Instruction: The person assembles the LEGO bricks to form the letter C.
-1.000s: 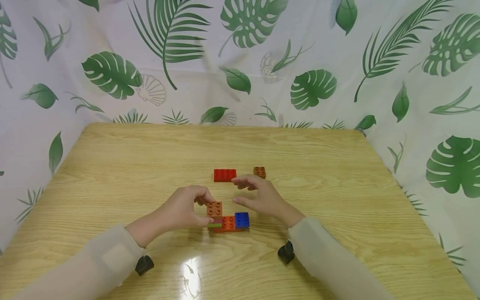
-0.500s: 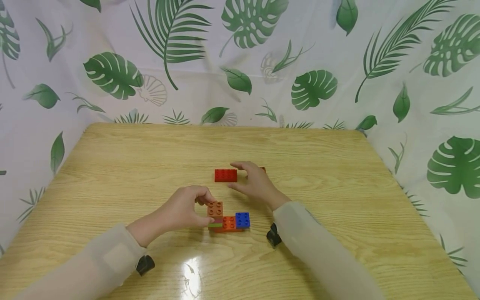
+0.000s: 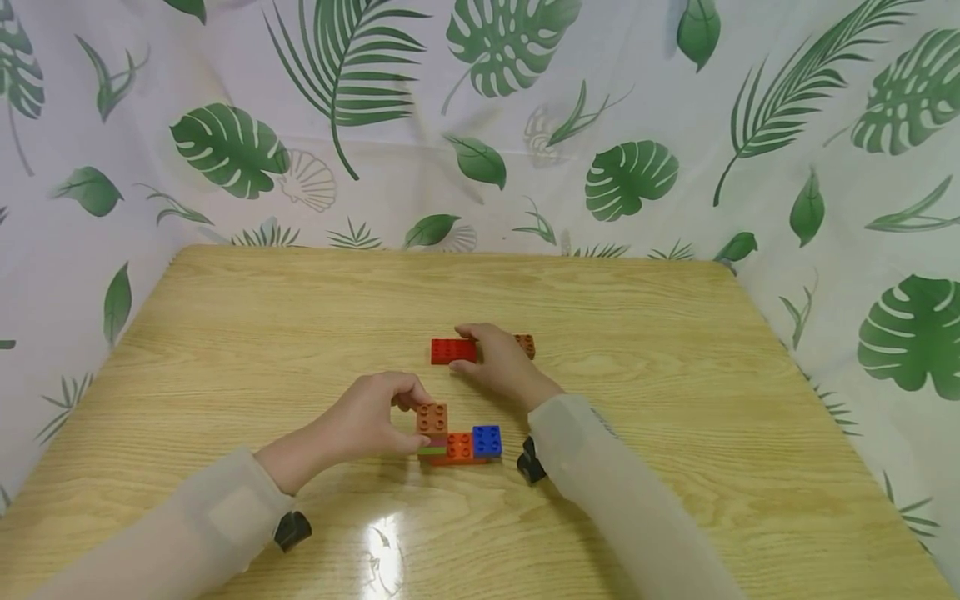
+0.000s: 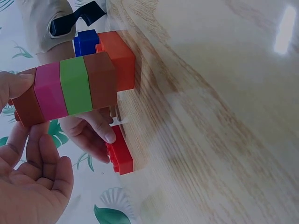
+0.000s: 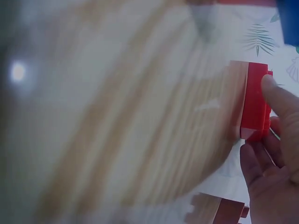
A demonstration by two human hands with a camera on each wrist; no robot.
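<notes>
In the head view my left hand (image 3: 382, 417) pinches the brown top brick (image 3: 432, 417) of a short tower. Pink, green (image 4: 75, 85) and brown bricks show below it in the left wrist view. The tower stands at the left end of an orange brick (image 3: 460, 446), which carries a blue brick (image 3: 487, 440) at its right end. Farther back, my right hand (image 3: 502, 358) holds the flat red brick (image 3: 442, 352) by its right part, thumb on the near side and fingers on the far side. The red brick (image 5: 255, 100) also shows in the right wrist view.
A small brown brick (image 3: 527, 345) lies just right of the right hand, partly hidden by it. The wooden table (image 3: 300, 308) meets a leaf-printed cloth (image 3: 525, 192) at its back and sides. Light glares off the tabletop near the front.
My right hand has moved left and away from me, from above the gap between bricks to the red brick, and its fingers have closed around it. The left hand stays on the tower.
</notes>
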